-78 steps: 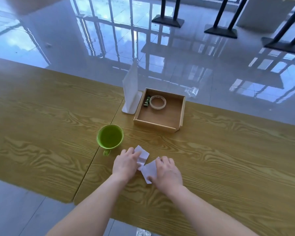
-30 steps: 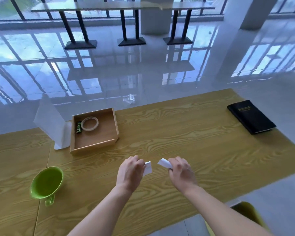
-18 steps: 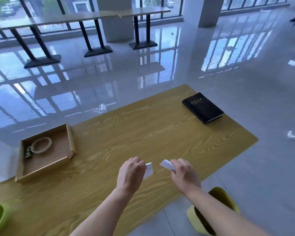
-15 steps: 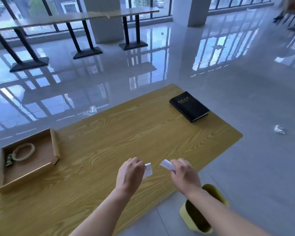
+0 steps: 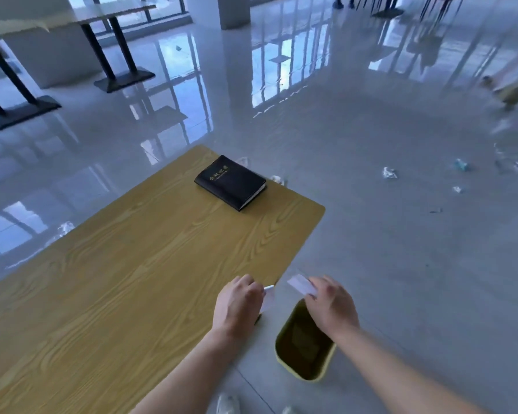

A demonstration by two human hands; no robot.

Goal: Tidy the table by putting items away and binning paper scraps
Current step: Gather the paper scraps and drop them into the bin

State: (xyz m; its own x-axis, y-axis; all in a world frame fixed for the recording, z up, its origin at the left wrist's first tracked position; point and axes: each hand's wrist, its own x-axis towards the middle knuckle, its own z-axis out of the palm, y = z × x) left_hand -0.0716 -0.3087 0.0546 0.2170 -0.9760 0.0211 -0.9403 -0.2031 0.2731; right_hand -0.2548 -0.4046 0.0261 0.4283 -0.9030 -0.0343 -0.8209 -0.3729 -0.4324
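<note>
I hold one paper scrap in each hand so both can go in a single trip. My right hand (image 5: 331, 306) sits directly above the yellow bin (image 5: 304, 345), its fingers (image 5: 317, 289) pinched together on a white scrap (image 5: 301, 284) that sticks out towards the table; it is placed there so the paper will fall straight into the opening when I let go. My left hand (image 5: 237, 306) is curled shut around the other scrap (image 5: 268, 297), of which only an edge shows, and it hangs over the near edge of the table (image 5: 117, 279), just beside the bin, not yet above it. I judge it needs to shift right before release, or the light paper may drift to the floor (image 5: 416, 249), where bits of litter already lie. The black book (image 5: 231, 182) rests flat near the far corner of the table, well apart from my hands, not yet put away.
</note>
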